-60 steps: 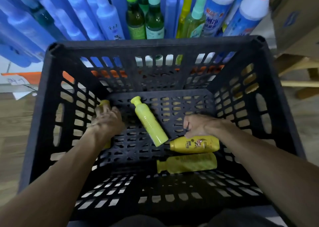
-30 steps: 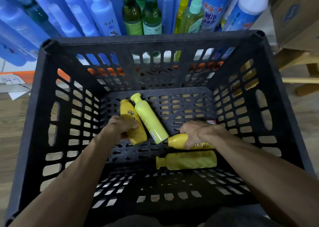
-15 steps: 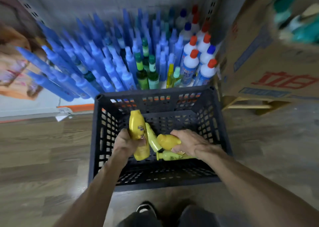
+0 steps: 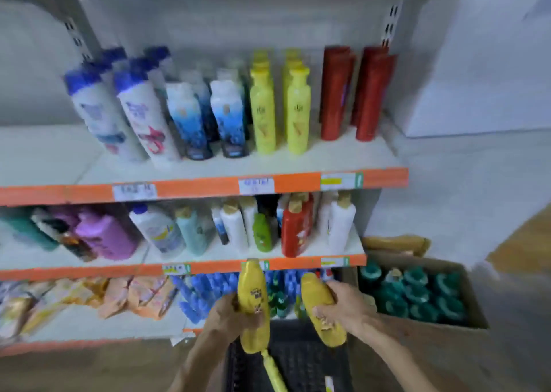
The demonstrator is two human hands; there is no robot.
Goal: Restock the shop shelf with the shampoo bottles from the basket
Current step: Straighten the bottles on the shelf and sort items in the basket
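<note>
Though in hand (image 4: 229, 317), bottle (image 4: 253, 338) labels (image 4: 255, 297) illegible.

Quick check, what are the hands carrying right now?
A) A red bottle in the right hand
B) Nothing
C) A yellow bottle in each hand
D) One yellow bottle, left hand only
C: the left hand grips one yellow bottle and the right hand grips a second yellow bottle, both raised above the basket.

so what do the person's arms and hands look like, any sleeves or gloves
The left hand and right hand are bare: no gloves, no rings or watch that I can make out through the blur. Both forearms are uncovered, with no sleeves in view.
</note>
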